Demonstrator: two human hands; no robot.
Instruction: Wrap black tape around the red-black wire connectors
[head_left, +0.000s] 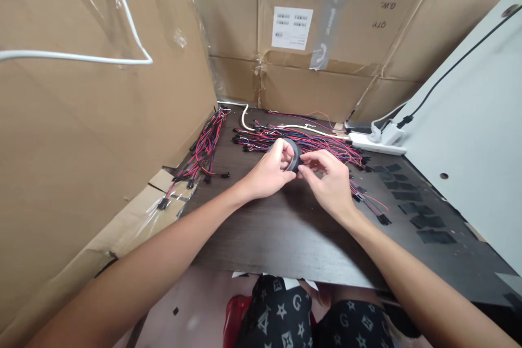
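Note:
A roll of black tape (296, 156) is held above the dark table, with the fingers of my left hand (274, 167) wrapped through and around its ring. My right hand (326, 176) pinches at the roll's right edge with thumb and forefinger, where the tape's end seems to be; the piece between the fingertips is mostly hidden. Just behind both hands lies a bundle of red, blue and black wires (326, 144) with black connectors. Several short strips of black tape (422, 221) are stuck to the table in a column on the right.
Another wire bundle (207, 144) lies at the left, against a cardboard wall (101, 98). A white power strip (377, 144) with plugs sits at the back right beside a white panel (468, 103). Wires with a connector (383, 219) reach out past my right hand. Cardboard (318, 87) closes the back.

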